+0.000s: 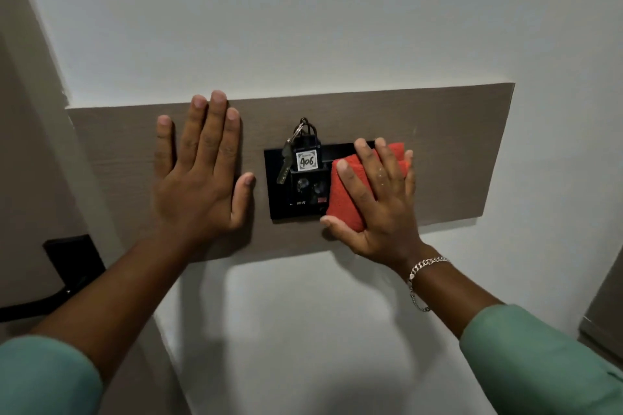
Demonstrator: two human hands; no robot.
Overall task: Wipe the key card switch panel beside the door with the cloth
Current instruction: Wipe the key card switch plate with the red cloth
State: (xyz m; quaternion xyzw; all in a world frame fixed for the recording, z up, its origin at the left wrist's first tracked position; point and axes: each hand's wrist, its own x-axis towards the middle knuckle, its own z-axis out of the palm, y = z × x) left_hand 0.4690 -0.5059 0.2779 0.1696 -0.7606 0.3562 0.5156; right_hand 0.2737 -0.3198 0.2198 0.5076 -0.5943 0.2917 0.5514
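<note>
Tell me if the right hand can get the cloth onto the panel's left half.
Probably only partly: the right hand presses the cloth on the panel beside it, but the key fob and keys hang there.

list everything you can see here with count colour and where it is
switch panel: 1, black, set in the board
key tag: 1, black with white 406 label, slotted in the panel's top
key: 1, metal, hanging left of the tag
cloth: 1, red, folded, on the panel's right half
board: 1, grey-brown, on the white wall
bracelet: 1, silver, right wrist
left hand: flat on the board
right hand: pressing the cloth
</note>
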